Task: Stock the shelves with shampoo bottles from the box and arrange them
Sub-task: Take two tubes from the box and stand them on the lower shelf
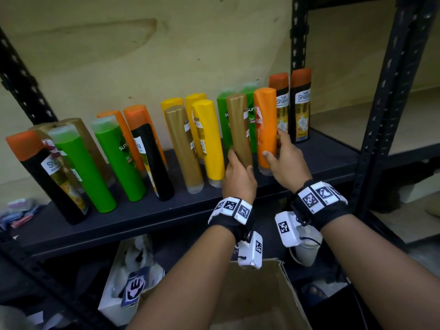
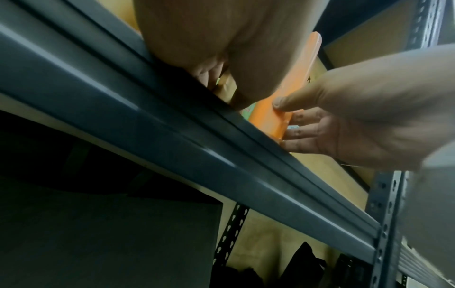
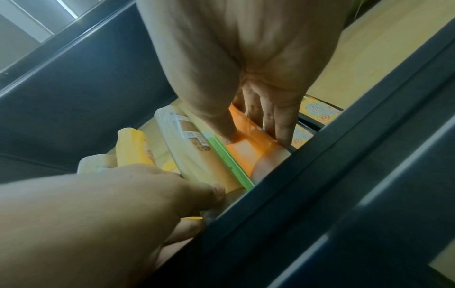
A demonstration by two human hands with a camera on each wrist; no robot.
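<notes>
While your forearms reach over the open cardboard box (image 1: 259,296) nearest you, your left hand (image 1: 239,176) wraps its fingers around the lower part of a gold bottle (image 1: 239,129), lifted just above the front of the dark shelf (image 1: 166,210). Your right hand (image 1: 287,163) holds the orange bottle (image 1: 264,125) just beside it, thumb on the near face and fingers behind; that bottle stands near the shelf's front edge. Left of your hands, more bottles stand in loose pairs: yellow, gold, green, and black with orange caps. Behind the two you hold stand two green bottles (image 1: 223,120), and at the right end two black Shayla bottles (image 1: 300,103) stand against the upright post.
</notes>
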